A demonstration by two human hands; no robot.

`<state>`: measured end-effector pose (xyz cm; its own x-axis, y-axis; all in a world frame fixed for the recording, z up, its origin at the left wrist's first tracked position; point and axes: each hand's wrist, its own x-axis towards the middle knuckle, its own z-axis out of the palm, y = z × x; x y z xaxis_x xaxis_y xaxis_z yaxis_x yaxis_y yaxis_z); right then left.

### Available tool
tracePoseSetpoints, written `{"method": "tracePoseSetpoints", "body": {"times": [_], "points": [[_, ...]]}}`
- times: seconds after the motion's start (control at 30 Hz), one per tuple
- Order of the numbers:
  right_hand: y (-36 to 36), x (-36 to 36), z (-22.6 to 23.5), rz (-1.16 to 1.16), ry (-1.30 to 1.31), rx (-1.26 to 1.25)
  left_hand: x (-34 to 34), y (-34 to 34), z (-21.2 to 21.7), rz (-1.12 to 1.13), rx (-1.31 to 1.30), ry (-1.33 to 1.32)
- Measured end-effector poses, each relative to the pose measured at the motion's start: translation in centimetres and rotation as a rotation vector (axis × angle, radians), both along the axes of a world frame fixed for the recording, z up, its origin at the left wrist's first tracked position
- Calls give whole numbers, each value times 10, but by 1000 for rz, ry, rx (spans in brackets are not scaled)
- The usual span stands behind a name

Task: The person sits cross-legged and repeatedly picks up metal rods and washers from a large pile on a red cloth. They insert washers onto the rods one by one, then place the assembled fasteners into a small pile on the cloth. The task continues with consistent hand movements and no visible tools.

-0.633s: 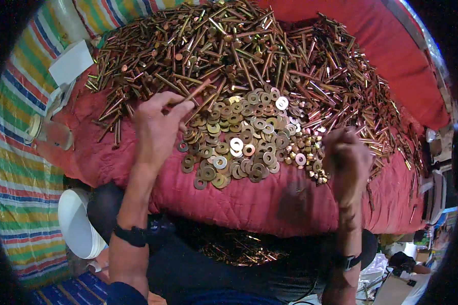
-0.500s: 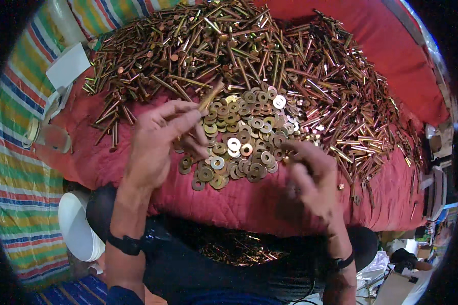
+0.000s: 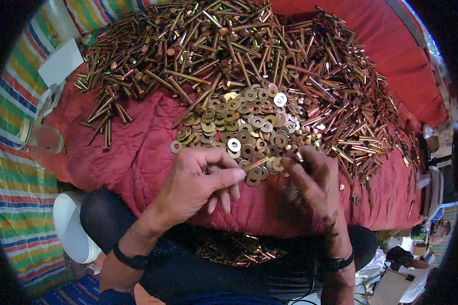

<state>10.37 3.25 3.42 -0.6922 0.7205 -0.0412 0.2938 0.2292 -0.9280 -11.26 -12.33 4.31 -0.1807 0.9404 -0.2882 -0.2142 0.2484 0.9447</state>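
A threaded gold-coloured bolt [image 3: 257, 163] is pinched between thumb and forefinger of my left hand [image 3: 196, 180], its threaded end pointing right. The bolt's head is hidden in the fingers. My right hand [image 3: 314, 180] is closed, its fingertips near the bolt's free end. A small shiny piece that looks like a nut [image 3: 299, 156] shows among its fingers. By those fingertips is a gold washer [image 3: 277, 164]; whether they touch it I cannot tell. Both hands are at the near edge of a pile of flat washers [image 3: 244, 135].
Heaps of long bolts [image 3: 188, 46] lie behind and right of the washers on a red padded cloth [image 3: 132, 162]. More bolts [image 3: 239, 250] lie below, between my legs. A white bucket [image 3: 74, 226], a clear jar [image 3: 45, 137] and a white box [image 3: 61, 62] are at left.
My left hand has come down and right from the bolt heap with a bolt, closer to my right hand. My right hand has shifted only slightly.
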Motion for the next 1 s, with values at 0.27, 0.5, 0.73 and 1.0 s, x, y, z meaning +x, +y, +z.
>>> {"method": "tracePoseSetpoints", "body": {"times": [0.27,0.5,0.73,1.0], "points": [[-18,13,-7,-42,-20,190,27,3,-15,8,178,445],[-31,9,-3,138,6,684,42,4,-36,48,552,1032],[-23,-1,11,-322,574,-477,44,1,-26,29,251,470],[-26,-15,-12,-280,1033,-732,57,4,-19,-36,57,29]]}}
